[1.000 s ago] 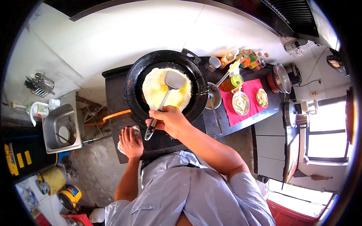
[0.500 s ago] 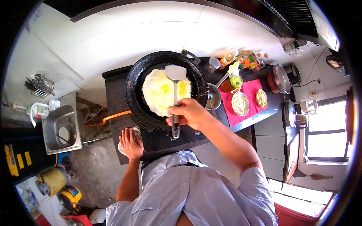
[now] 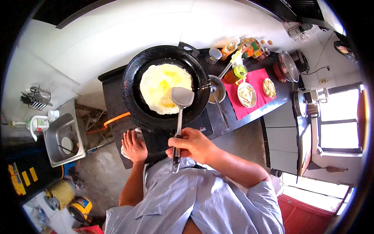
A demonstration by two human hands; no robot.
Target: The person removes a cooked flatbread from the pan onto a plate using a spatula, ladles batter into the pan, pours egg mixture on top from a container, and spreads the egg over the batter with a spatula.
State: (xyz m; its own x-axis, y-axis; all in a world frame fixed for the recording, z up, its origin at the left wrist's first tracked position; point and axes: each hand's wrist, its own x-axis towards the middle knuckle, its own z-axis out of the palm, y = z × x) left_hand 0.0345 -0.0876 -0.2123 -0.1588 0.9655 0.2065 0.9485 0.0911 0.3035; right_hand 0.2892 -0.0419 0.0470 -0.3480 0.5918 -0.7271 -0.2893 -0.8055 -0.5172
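Right hand (image 3: 194, 146): gripping spatula (image 3: 182, 96), blade over egg (image 3: 160, 84), contact unclear | Left hand (image 3: 134, 146): fingers spread flat on cloth (image 3: 140, 135) at table (image 3: 112, 97) edge | Egg: in wok (image 3: 130, 91), unfolded round — seemingly part-cooked, edges pale, yellow middle perhaps left to firm

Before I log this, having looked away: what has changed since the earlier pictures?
The right hand drew the spatula toward the body, to the near right edge of the pancake. Nothing was grabbed or released. The left hand stays on the cloth, the pancake in the wok.
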